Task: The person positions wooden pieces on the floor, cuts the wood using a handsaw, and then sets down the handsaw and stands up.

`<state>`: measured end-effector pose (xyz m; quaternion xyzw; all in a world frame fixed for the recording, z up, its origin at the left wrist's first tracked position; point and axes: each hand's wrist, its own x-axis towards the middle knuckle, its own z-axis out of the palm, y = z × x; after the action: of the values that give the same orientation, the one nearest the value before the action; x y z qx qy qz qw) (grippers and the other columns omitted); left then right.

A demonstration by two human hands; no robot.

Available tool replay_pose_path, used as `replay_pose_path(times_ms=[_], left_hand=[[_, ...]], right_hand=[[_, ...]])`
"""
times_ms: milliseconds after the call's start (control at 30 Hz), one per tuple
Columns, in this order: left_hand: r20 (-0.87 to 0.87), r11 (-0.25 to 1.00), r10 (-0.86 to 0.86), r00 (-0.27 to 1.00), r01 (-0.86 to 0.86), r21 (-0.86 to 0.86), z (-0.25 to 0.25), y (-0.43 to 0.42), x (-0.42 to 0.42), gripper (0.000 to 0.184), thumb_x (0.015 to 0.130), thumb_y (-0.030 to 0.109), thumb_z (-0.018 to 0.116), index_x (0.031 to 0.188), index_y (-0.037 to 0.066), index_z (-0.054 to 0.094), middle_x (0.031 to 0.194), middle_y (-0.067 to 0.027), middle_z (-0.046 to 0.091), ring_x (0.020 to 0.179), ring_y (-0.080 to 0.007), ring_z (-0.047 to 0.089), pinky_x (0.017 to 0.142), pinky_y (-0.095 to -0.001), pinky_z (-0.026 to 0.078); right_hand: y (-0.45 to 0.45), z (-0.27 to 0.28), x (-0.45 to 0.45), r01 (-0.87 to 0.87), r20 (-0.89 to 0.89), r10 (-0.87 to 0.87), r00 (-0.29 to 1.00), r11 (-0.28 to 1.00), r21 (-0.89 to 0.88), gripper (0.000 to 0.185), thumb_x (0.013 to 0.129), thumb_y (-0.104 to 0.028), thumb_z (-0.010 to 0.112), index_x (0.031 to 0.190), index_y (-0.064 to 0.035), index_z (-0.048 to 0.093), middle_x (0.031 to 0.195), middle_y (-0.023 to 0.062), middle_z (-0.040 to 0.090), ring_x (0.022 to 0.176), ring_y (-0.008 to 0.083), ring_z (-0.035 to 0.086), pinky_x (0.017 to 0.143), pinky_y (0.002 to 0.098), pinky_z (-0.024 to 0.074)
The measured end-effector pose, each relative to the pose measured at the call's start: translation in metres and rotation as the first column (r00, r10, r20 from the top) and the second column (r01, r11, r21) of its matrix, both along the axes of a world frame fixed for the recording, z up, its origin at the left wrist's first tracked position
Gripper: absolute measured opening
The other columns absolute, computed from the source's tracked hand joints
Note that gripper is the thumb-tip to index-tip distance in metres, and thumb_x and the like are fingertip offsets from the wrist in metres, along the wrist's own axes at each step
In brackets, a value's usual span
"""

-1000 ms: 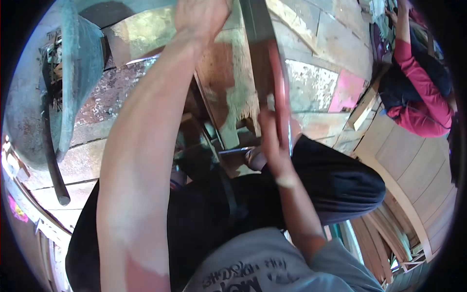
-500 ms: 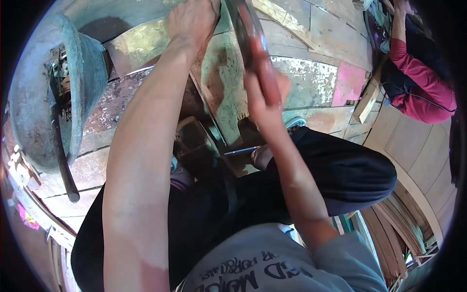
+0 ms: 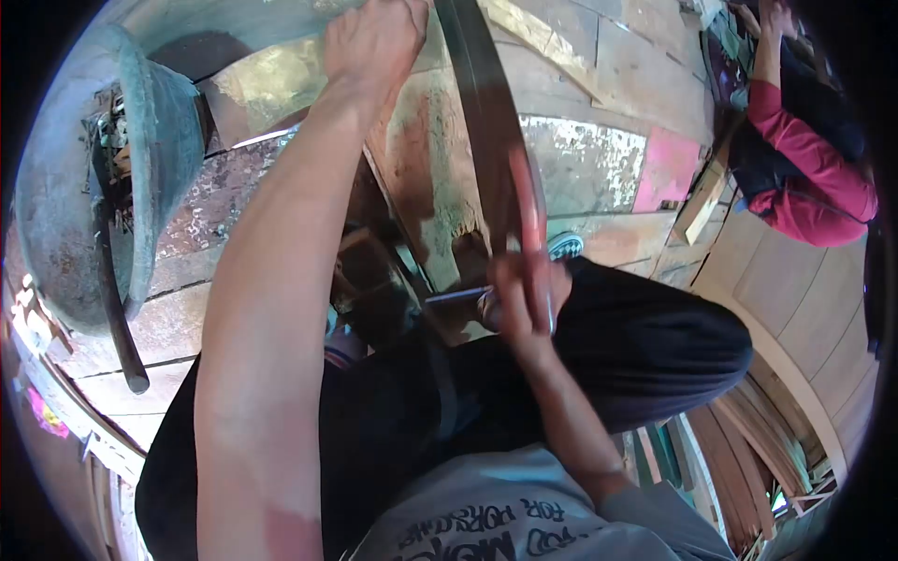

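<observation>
My right hand is closed around the red handle of a handsaw. The saw's wide dark blade runs up and away to the top edge of the view. Just left of the blade lies a worn wooden board with greenish stains. My left hand is closed, knuckles up, at the top near the board's far end. Its curled fingertips are out of sight, so what they grip cannot be made out. A thin metal strip lies near my foot, below the board.
At left a grey-blue bucket lies tilted, with scraps and a dark-handled tool inside. A pink patch marks the plank floor. Another person in a red sleeve sits at upper right. Wooden strips are stacked at lower right.
My right hand has drawn the saw back toward my body, and more of the blade shows. My left hand has stayed nearly in place.
</observation>
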<state>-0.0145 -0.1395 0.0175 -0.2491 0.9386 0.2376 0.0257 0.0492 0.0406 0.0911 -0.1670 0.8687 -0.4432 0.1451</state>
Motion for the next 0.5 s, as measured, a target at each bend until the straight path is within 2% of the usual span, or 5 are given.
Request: replay_pose_path(times_ms=[167, 300, 367, 400, 500], left_hand=[[-0.067, 0.994, -0.091, 0.994, 0.087, -0.062, -0.001, 0.004, 0.007, 0.040, 0.090, 0.024, 0.043, 0.069, 0.001, 0.067, 0.071, -0.0226, 0.065, 0.066, -0.0379, 0.066, 0.063, -0.0461, 0.054], [-0.066, 1.000, -0.003, 0.998, 0.001, -0.026, -0.004, 0.002, 0.001, 0.038, 0.089, 0.023, 0.043, 0.070, 0.001, 0.067, 0.071, -0.0219, 0.065, 0.066, -0.0370, 0.067, 0.062, -0.0445, 0.054], [-0.101, 0.993, -0.099, 0.990, 0.092, -0.075, -0.005, 0.005, 0.007, 0.040, 0.090, 0.024, 0.043, 0.069, 0.001, 0.067, 0.071, -0.0222, 0.065, 0.067, -0.0374, 0.067, 0.063, -0.0449, 0.054], [-0.150, 0.980, -0.160, 0.976, 0.138, -0.143, -0.003, 0.003, 0.005, 0.042, 0.090, 0.026, 0.043, 0.068, 0.000, 0.068, 0.072, -0.0226, 0.065, 0.068, -0.0377, 0.067, 0.064, -0.0453, 0.054], [-0.081, 0.996, -0.059, 0.995, 0.054, -0.070, 0.001, 0.004, 0.002, 0.042, 0.090, 0.025, 0.041, 0.070, 0.001, 0.068, 0.074, -0.0231, 0.065, 0.070, -0.0383, 0.066, 0.066, -0.0477, 0.053]], right_hand=[[0.019, 0.006, 0.045, -0.042, -0.109, 0.053, 0.993, 0.993, 0.106, 0.054, 0.082, -0.004, 0.052, 0.135, -0.0020, 0.044, 0.106, 0.0146, 0.064, 0.079, 0.0127, 0.062, 0.053, 0.0242, 0.0396], [0.027, 0.039, 0.068, 0.075, 0.271, -0.136, 0.953, 0.972, 0.224, 0.065, 0.077, -0.003, 0.051, 0.140, -0.0030, 0.038, 0.113, 0.0193, 0.063, 0.083, 0.0158, 0.065, 0.052, 0.0246, 0.0400], [0.006, 0.004, 0.025, 0.058, -0.078, -0.058, 0.995, 0.998, -0.011, 0.018, 0.078, -0.004, 0.055, 0.094, -0.0022, 0.064, 0.063, 0.0055, 0.056, 0.053, 0.0168, 0.053, 0.052, 0.0307, 0.0432], [-0.018, 0.000, -0.004, 0.184, 0.097, -0.172, 0.980, 0.974, -0.129, 0.006, 0.079, -0.007, 0.058, 0.076, -0.0017, 0.056, 0.059, 0.0040, 0.051, 0.050, 0.0161, 0.048, 0.048, 0.0318, 0.0401], [0.002, 0.011, 0.033, 0.024, -0.163, -0.035, 0.986, 0.997, -0.072, 0.032, 0.080, -0.001, 0.051, 0.111, -0.0014, 0.058, 0.099, 0.0156, 0.062, 0.086, 0.0177, 0.060, 0.069, 0.0280, 0.0453]])
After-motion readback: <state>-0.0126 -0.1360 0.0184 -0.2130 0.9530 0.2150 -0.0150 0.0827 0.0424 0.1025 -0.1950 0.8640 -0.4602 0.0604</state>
